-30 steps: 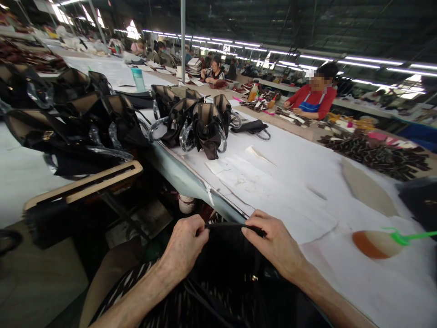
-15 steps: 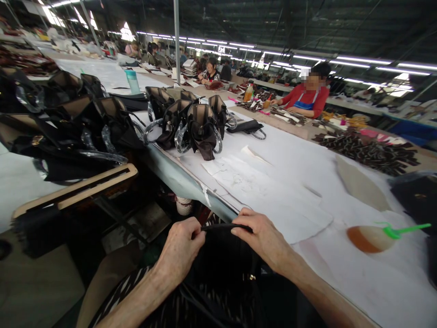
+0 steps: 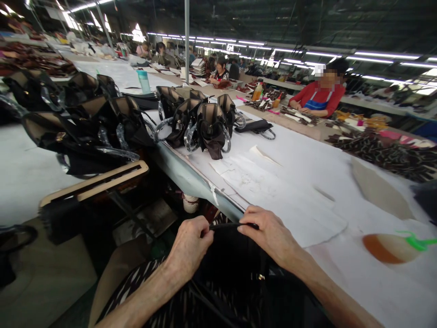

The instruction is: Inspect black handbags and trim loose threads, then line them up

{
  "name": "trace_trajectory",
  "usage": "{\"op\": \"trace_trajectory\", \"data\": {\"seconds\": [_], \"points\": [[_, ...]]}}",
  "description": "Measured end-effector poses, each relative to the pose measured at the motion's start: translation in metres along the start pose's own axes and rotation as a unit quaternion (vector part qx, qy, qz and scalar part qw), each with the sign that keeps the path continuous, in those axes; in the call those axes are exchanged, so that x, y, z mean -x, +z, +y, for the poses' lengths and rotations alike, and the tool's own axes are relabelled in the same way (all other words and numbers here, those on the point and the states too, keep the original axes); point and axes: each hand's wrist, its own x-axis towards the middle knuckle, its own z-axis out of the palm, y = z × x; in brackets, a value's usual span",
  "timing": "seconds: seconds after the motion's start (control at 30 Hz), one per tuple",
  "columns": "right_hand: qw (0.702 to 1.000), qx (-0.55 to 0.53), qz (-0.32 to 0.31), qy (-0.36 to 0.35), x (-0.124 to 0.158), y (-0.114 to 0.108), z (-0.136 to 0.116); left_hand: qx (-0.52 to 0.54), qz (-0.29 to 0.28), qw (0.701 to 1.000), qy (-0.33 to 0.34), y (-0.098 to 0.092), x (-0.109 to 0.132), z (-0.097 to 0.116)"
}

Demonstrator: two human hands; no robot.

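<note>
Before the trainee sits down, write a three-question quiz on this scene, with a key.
1. True or false: the left hand and the right hand both grip the black strip.
2. The nearest amber bottle has a nozzle that is: a) blue, b) green, c) red.
3. Fill in: the nearest co-worker beyond the white table has ____ sleeves.

Key: 1. True. 2. b. 3. Red.
</note>
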Motion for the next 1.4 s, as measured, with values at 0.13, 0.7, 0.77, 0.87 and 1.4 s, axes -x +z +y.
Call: {"op": "trace_trajectory", "data": {"seconds": [0.13,0.7,0.77,0.87,1.4], "points": [[0.997,0.075,-0.021,-0.027,-0.007,0.003,-0.007,0.005,0.0,1.0,0.003,0.0,0.0,0.0],[0.974,0.215,-0.069,-0.029,-0.024,0.011,-0.028,0.167,-0.054,0.98,0.091,-0.03,0.012,0.006],[0.968,0.244,-0.063,-0.014,-0.021,0.005,-0.03,0.188,-0.034,0.981,0.04,-0.034,0.014,0.008],[0.961,0.271,-0.049,-0.002,-0.018,-0.004,-0.039,0.263,-0.054,0.96,-0.085,-0.034,0.012,0.007],[0.95,0.312,0.011,-0.033,-0.019,-0.04,-0.112,0.118,-0.095,0.988,0.042,-0.122,-0.043,0.0]]}}
